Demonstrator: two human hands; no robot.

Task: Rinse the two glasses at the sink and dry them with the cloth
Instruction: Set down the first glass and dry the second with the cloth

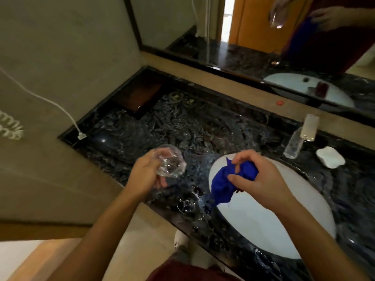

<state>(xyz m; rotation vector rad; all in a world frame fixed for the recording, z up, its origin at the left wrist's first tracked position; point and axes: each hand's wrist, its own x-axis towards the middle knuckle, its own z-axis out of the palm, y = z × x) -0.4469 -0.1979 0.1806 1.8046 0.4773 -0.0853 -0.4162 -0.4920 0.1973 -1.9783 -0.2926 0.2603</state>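
Observation:
My left hand (145, 175) grips a clear glass (170, 164), tilted on its side with the mouth facing me, above the dark marble counter (182, 126). My right hand (257, 177) clutches a bunched blue cloth (223, 183) over the left rim of the white sink (253, 224); the cloth's lower end hangs toward the counter. A second clear glass (186, 203) stands on the counter near its front edge, just left of the sink and below the cloth.
A clear bottle (293, 144) and a white-capped container (309, 127) stand behind the sink, with a white soap dish (330, 157) to their right. A dark tray (140, 96) sits at the back left. A white cable (60, 110) ends at the counter's left edge. A mirror (263, 33) lines the back.

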